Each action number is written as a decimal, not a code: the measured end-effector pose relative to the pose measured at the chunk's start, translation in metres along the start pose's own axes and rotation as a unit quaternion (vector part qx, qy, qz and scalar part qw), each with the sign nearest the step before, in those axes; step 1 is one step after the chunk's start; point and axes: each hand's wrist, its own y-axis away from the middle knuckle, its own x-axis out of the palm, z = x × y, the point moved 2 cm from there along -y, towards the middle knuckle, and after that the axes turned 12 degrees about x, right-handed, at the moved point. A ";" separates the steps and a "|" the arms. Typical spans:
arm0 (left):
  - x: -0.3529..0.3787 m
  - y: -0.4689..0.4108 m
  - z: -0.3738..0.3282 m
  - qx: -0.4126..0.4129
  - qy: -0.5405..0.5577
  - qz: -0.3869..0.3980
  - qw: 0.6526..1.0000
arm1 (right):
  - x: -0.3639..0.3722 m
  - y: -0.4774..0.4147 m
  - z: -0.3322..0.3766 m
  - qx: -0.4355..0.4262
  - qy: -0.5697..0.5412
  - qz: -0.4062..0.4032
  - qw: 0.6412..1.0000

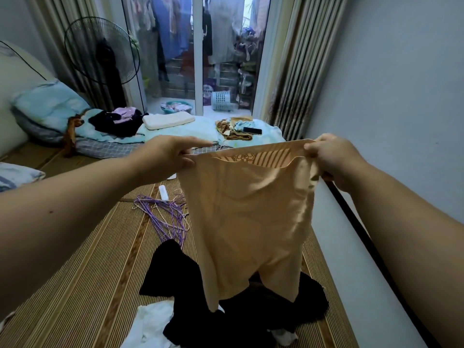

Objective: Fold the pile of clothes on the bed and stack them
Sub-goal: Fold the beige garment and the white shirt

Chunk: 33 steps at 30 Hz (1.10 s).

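A beige garment (247, 222) hangs spread in the air in front of me, its patterned waistband on top. My left hand (167, 153) pinches the waistband's left corner, the forefinger pointing straight out. My right hand (331, 159) grips the right corner. Below the garment, a pile of black clothes (185, 280) with some white pieces (153, 322) lies on the striped bamboo mat (82, 272) of the bed. A second heap of dark and pink clothes (118, 121) rests further back near the pillows.
Purple hangers (163, 214) and a white remote (163, 192) lie on the mat. A phone (252, 131) sits on a brown cloth at the bed's far end. A white pillow (168, 120), a standing fan (101, 50) and the wall on the right bound the space.
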 end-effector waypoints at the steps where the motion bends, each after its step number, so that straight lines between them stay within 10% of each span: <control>1: 0.001 0.000 -0.005 0.034 -0.022 0.016 0.999 | -0.002 -0.002 0.000 0.000 0.019 -0.009 1.000; 8: 0.020 -0.012 -0.010 0.035 -0.231 0.162 0.959 | -0.002 -0.005 -0.001 -0.019 0.069 -0.024 0.997; 17: -0.012 -0.006 0.015 -0.069 -0.230 0.148 0.959 | -0.027 -0.002 0.000 -0.077 0.229 -0.150 0.959; 23: -0.025 -0.002 0.023 -0.082 -0.093 0.044 0.991 | -0.026 -0.005 0.002 0.024 -0.022 -0.032 0.999; 27: -0.025 0.001 0.025 -0.128 0.263 -0.080 0.953 | -0.024 -0.003 -0.007 0.031 -0.149 0.071 0.986; 33: -0.032 0.000 0.025 -0.150 0.402 -0.164 0.888 | -0.026 0.018 -0.016 -0.145 0.020 0.269 0.952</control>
